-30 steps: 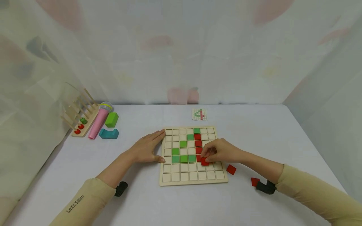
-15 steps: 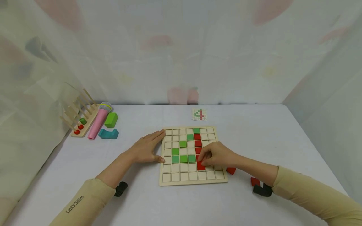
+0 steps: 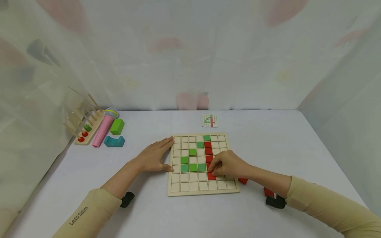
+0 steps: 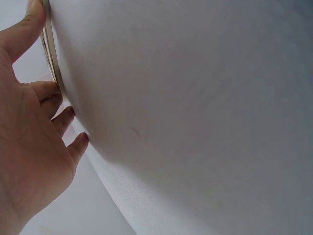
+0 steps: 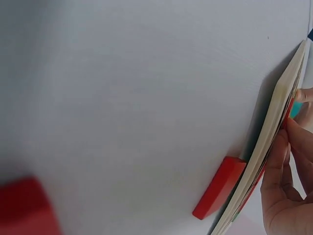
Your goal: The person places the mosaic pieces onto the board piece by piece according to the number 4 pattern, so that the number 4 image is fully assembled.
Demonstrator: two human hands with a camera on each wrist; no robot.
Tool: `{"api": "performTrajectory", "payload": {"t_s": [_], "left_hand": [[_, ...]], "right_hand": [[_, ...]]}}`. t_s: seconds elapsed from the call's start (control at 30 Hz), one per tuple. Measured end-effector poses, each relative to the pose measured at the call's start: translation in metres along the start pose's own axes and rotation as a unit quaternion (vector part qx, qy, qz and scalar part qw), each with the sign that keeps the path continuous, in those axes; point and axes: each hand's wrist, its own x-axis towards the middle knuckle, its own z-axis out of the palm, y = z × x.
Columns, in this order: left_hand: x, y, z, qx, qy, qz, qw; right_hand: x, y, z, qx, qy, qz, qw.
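A wooden grid board (image 3: 203, 193) lies on the white table, with green tiles (image 3: 193, 168) set in a slanting line and a row. A column of red tiles (image 3: 208, 151) runs down its right half. My right hand (image 3: 230, 163) pinches a red tile (image 3: 211, 177) between thumb and fingers, at the lower end of that column. In the right wrist view the fingertips sit right at the board's face. My left hand (image 3: 154, 156) spreads along the board's left edge, thumb and fingertips touching it; the left wrist view shows the fingers (image 4: 78, 144) beside that edge.
Two loose red tiles lie right of the board, one close to its edge (image 3: 243, 180), another by the right wrist strap (image 3: 269, 191). A small pattern card (image 3: 209, 121) lies behind the board. At back left are a pegged rack (image 3: 86, 138), pink microphone (image 3: 104, 129), green block (image 3: 117, 127) and teal block (image 3: 114, 141).
My right hand has moved slightly down and left, bringing the red tile from a skewed position into line beneath the red column. The left hand has stayed in place.
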Motion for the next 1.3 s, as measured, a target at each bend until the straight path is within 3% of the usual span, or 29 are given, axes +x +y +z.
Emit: {"api": "performTrajectory", "payload": {"t_s": [0.43, 0.9, 1.07, 1.3], "left_hand": [[0.000, 0.000, 0.000, 0.005, 0.001, 0.004, 1.0000], [-0.002, 0.000, -0.001, -0.005, 0.006, 0.010, 0.9999], [0.000, -0.001, 0.001, -0.001, 0.004, 0.006, 1.0000], [0.001, -0.001, 0.001, -0.006, 0.004, 0.006, 1.0000]], "right_hand": [[-0.009, 0.000, -0.013, -0.018, 0.013, 0.022, 1.000], [-0.039, 0.030, -0.035, -0.026, 0.026, 0.067, 0.997], [-0.049, 0.039, -0.044, -0.023, 0.014, 0.066, 0.997], [-0.058, 0.047, -0.053, -0.022, -0.037, 0.064, 0.997]]}}
